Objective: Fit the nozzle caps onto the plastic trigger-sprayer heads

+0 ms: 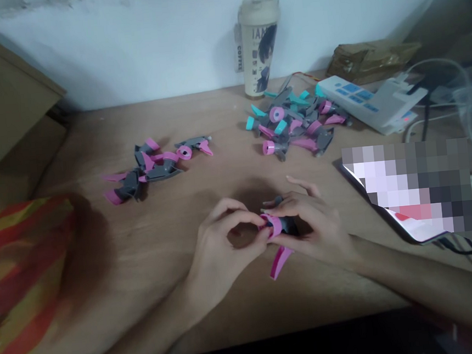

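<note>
Near the table's front edge, a grey-and-pink trigger sprayer head is held between my hands. Its pink collar faces left and its pink trigger hangs down below my fingers. My right hand is closed around the grey body, which it partly hides. At the collar's opening, the thumb and forefinger of my left hand pinch together; whether a small part sits between them is hard to make out. Beyond my left hand lies a small group of pink-and-grey sprayer heads. Farther right is a larger pile of pink, teal and grey sprayer heads.
A cream tumbler stands against the wall behind the pile. To its right are a white power strip with cables and a taped brown box. A tablet-like screen lies at right. Red-and-yellow fabric and cardboard occupy the left.
</note>
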A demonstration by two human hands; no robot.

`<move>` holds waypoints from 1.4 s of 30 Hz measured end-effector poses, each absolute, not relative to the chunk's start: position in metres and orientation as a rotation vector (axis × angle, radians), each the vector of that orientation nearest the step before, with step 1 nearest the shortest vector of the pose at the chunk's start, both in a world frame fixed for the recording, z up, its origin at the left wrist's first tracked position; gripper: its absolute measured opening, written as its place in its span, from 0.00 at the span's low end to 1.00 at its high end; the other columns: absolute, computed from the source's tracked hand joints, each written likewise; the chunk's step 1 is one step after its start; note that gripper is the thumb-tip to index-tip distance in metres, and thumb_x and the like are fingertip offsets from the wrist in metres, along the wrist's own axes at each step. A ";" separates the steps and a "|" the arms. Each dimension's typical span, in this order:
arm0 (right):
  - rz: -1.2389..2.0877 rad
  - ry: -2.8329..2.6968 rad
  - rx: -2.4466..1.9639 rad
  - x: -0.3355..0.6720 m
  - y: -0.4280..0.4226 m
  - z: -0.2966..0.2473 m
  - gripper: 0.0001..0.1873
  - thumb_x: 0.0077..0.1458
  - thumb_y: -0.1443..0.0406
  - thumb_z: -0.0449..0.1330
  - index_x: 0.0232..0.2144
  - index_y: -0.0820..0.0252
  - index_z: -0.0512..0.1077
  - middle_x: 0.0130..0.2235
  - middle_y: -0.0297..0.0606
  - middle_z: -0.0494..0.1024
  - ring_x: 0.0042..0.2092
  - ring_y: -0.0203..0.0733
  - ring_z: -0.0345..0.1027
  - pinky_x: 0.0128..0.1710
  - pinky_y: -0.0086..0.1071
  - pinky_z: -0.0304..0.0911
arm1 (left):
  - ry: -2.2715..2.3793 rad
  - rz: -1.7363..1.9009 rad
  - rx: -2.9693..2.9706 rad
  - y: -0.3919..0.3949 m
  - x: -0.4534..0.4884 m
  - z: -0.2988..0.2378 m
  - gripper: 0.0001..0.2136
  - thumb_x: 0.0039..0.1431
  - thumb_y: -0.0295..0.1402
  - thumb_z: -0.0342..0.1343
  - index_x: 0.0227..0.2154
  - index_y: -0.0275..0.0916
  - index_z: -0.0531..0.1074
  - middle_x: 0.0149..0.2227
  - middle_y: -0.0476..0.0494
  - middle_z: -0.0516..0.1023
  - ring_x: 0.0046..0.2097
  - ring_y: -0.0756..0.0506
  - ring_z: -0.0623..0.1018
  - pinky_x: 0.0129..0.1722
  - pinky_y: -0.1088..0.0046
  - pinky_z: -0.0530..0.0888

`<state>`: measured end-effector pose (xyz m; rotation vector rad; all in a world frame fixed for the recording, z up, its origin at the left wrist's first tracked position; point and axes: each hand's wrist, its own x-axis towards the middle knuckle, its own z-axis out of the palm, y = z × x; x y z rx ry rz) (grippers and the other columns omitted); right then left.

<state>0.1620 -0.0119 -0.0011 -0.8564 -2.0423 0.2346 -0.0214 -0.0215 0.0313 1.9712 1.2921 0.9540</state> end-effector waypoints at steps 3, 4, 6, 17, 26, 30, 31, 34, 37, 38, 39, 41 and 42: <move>0.242 -2.035 -0.896 0.162 -0.011 -0.001 0.14 0.48 0.60 0.65 0.37 0.57 0.69 0.35 0.35 0.80 0.38 0.39 0.74 0.57 0.46 0.53 | 1.316 0.972 1.913 -0.021 -0.020 0.026 0.01 0.51 0.29 0.60 0.27 0.38 0.75 0.33 0.48 0.70 0.31 0.53 0.72 0.28 0.78 0.69; 0.246 -2.036 -0.908 0.161 -0.011 -0.002 0.14 0.48 0.59 0.65 0.37 0.57 0.69 0.35 0.34 0.80 0.37 0.39 0.74 0.57 0.46 0.53 | 1.322 0.966 1.896 -0.022 -0.020 0.025 0.02 0.52 0.30 0.60 0.28 0.38 0.75 0.33 0.48 0.70 0.31 0.52 0.72 0.28 0.78 0.69; 0.251 -2.041 -0.926 0.161 -0.011 -0.004 0.14 0.49 0.59 0.64 0.37 0.57 0.69 0.35 0.34 0.80 0.36 0.38 0.74 0.57 0.46 0.53 | 1.321 0.950 1.876 -0.024 -0.020 0.023 0.04 0.54 0.32 0.58 0.29 0.38 0.75 0.34 0.47 0.70 0.33 0.51 0.73 0.28 0.78 0.69; 0.059 -2.234 -1.124 0.176 0.056 0.032 0.15 0.53 0.53 0.58 0.39 0.54 0.71 0.43 0.36 0.78 0.45 0.47 0.71 0.55 0.50 0.54 | 1.674 1.252 2.246 0.016 -0.061 0.015 0.08 0.59 0.33 0.53 0.38 0.40 0.74 0.41 0.43 0.68 0.41 0.46 0.73 0.44 0.67 0.71; -0.223 -2.359 -1.553 0.192 0.182 0.074 0.15 0.53 0.51 0.54 0.34 0.52 0.73 0.36 0.41 0.79 0.43 0.54 0.69 0.53 0.59 0.44 | 2.449 1.016 2.144 0.053 -0.111 0.014 0.18 0.55 0.39 0.54 0.48 0.40 0.70 0.47 0.34 0.68 0.49 0.33 0.68 0.47 0.54 0.66; -0.210 -2.386 -1.665 0.186 0.199 0.075 0.14 0.51 0.52 0.56 0.29 0.54 0.74 0.31 0.42 0.78 0.41 0.57 0.70 0.52 0.62 0.44 | 2.460 0.922 2.265 0.068 -0.103 0.011 0.18 0.57 0.39 0.53 0.50 0.41 0.69 0.52 0.36 0.68 0.53 0.33 0.65 0.55 0.50 0.58; -0.211 -2.387 -1.685 0.184 0.200 0.075 0.15 0.51 0.52 0.56 0.30 0.54 0.74 0.31 0.43 0.78 0.41 0.58 0.70 0.52 0.63 0.44 | 2.450 0.889 2.318 0.075 -0.100 0.011 0.19 0.56 0.38 0.54 0.51 0.41 0.68 0.52 0.36 0.68 0.54 0.33 0.65 0.57 0.48 0.53; -0.231 -2.387 -1.688 0.178 0.198 0.073 0.17 0.51 0.52 0.56 0.35 0.56 0.75 0.36 0.46 0.79 0.44 0.59 0.69 0.52 0.63 0.45 | 2.370 0.790 2.454 0.095 -0.095 0.008 0.19 0.54 0.37 0.56 0.48 0.39 0.70 0.50 0.35 0.72 0.53 0.31 0.66 0.58 0.41 0.43; -0.270 -2.385 -1.646 0.177 0.189 0.073 0.18 0.52 0.53 0.56 0.38 0.58 0.74 0.40 0.46 0.78 0.47 0.58 0.67 0.52 0.63 0.45 | 2.312 0.794 2.491 0.108 -0.094 0.006 0.13 0.55 0.34 0.55 0.43 0.39 0.73 0.43 0.36 0.76 0.51 0.33 0.69 0.58 0.41 0.43; -0.283 -2.383 -1.626 0.177 0.184 0.073 0.18 0.53 0.53 0.55 0.38 0.59 0.74 0.41 0.45 0.78 0.47 0.58 0.67 0.52 0.63 0.45 | 2.290 0.809 2.503 0.110 -0.093 0.007 0.12 0.55 0.33 0.54 0.42 0.39 0.73 0.42 0.37 0.77 0.50 0.33 0.70 0.58 0.41 0.44; -0.296 -2.379 -1.591 0.177 0.178 0.073 0.18 0.53 0.53 0.55 0.38 0.58 0.74 0.41 0.44 0.77 0.48 0.57 0.67 0.53 0.63 0.44 | 2.266 0.825 2.517 0.111 -0.093 0.008 0.12 0.55 0.32 0.54 0.42 0.39 0.73 0.42 0.37 0.77 0.50 0.34 0.70 0.58 0.42 0.43; -0.306 -2.377 -1.441 0.174 0.162 0.074 0.20 0.54 0.51 0.54 0.38 0.58 0.74 0.42 0.43 0.77 0.49 0.57 0.67 0.54 0.64 0.42 | 2.233 0.861 2.539 0.108 -0.089 0.013 0.11 0.55 0.32 0.54 0.42 0.40 0.73 0.43 0.37 0.77 0.49 0.35 0.71 0.59 0.43 0.43; -0.300 -2.381 -1.349 0.171 0.153 0.073 0.21 0.54 0.49 0.54 0.39 0.57 0.74 0.42 0.43 0.77 0.49 0.58 0.67 0.54 0.64 0.41 | 2.214 0.893 2.546 0.105 -0.086 0.017 0.11 0.56 0.33 0.53 0.41 0.40 0.73 0.43 0.37 0.77 0.49 0.35 0.71 0.59 0.43 0.44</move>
